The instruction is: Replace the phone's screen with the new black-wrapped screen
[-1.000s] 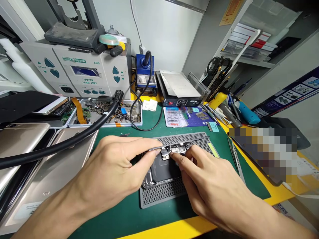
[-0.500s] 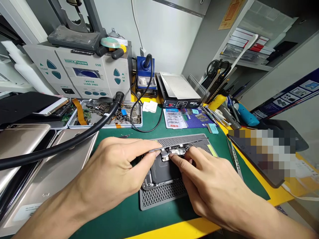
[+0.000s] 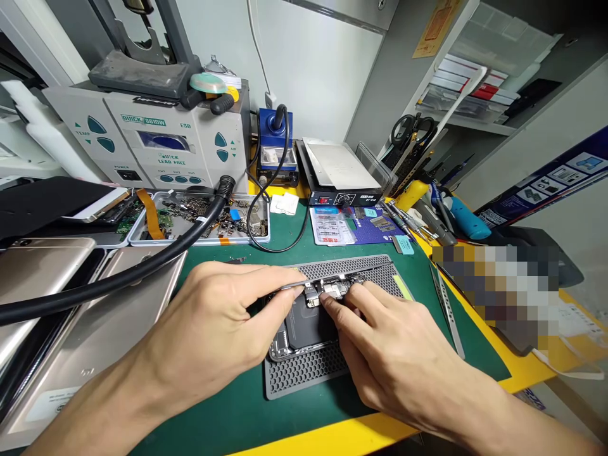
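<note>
An opened phone (image 3: 304,326) lies on a grey honeycomb mat (image 3: 308,373), its black battery and metal-shielded parts exposed. My left hand (image 3: 237,310) pinches the edge of a thin dark panel (image 3: 327,277) between thumb and forefinger. That panel stands raised along the phone's far side and shows nearly edge-on. Curled over the phone's right part, my right hand (image 3: 384,335) has one fingertip pressed at a small metal connector (image 3: 312,297) area beside the board. What lies under its other fingers is hidden.
Tweezers (image 3: 446,310) lie right of the mat. Behind are a parts tray (image 3: 259,237), a soldering station (image 3: 275,145), a hot plate (image 3: 342,199) and a hot-air station (image 3: 161,136). Its black hose (image 3: 114,282) crosses over phone shells (image 3: 137,297) at left.
The view has shifted very slightly. Both hands keep nearly the same grip, and the right hand has edged a little to the left over the phone.
</note>
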`<state>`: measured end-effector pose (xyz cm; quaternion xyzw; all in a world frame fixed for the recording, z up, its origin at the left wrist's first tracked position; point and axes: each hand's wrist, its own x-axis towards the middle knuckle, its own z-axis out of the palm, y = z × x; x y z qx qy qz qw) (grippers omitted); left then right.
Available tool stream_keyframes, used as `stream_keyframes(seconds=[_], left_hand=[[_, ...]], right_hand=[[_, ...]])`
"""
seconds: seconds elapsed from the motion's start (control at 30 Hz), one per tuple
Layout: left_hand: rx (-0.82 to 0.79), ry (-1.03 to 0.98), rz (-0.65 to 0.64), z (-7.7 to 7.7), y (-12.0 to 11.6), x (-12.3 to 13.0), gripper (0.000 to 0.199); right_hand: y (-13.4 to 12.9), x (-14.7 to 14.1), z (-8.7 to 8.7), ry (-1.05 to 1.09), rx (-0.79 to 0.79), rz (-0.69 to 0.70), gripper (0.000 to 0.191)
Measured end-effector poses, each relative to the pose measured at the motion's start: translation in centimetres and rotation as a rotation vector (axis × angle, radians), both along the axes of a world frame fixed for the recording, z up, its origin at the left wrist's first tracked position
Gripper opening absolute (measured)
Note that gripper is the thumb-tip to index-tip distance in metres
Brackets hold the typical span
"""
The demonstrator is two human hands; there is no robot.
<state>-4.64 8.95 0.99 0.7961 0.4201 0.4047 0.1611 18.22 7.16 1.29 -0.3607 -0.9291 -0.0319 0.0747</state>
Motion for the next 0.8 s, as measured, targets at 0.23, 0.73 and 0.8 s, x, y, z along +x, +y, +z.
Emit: stream_keyframes(seconds=[0.23, 0.73, 0.8], left_hand=[[-0.077, 0.026, 0.019, -0.2, -0.3, -0.1, 0.018], [-0.065, 0.031, 0.010, -0.2, -0.4, 0.0, 0.018], [-0.064, 0.031, 0.011, -0.2, -0.3, 0.0, 0.018]], right_hand=[[-0.2, 0.3, -0.2, 0.059, -0.001, -0.027, 0.036], [-0.3, 0.9, -0.9, 0.184, -0.052, -0.033, 0.033], [-0.2, 0.8, -0.9, 0.187, -0.060, -0.046, 0.033]])
